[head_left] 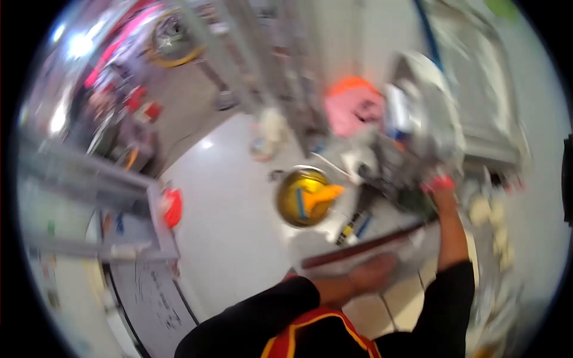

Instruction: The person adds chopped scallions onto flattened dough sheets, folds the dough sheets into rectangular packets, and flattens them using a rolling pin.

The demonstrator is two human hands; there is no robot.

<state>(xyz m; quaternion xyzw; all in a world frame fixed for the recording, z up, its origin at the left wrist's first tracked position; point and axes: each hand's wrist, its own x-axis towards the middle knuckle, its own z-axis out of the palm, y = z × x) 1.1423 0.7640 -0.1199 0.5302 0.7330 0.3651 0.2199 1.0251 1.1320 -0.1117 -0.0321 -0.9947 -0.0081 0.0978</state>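
My left hand [375,271] is low in front of me, near a long dark-red strip [334,256]; motion smears its fingers. My right arm stretches forward, and my right hand [440,182] reaches into a blurred pile of grey and dark things [412,185]. Something pinkish-red shows at that hand, but its fingers are not clear. Left of the pile stands a round metal bowl [285,206], yellowish inside, with an orange and blue tool [319,197] in it. A black and yellow tool handle [345,232] lies between the bowl and the pile.
A pink and orange bag [355,110] and a large shiny metal pan [439,119] are at the back. At left stands a metal-framed glass door [152,209], with a red bag [172,207] beside it. Pale rounded things [492,224] lie at right.
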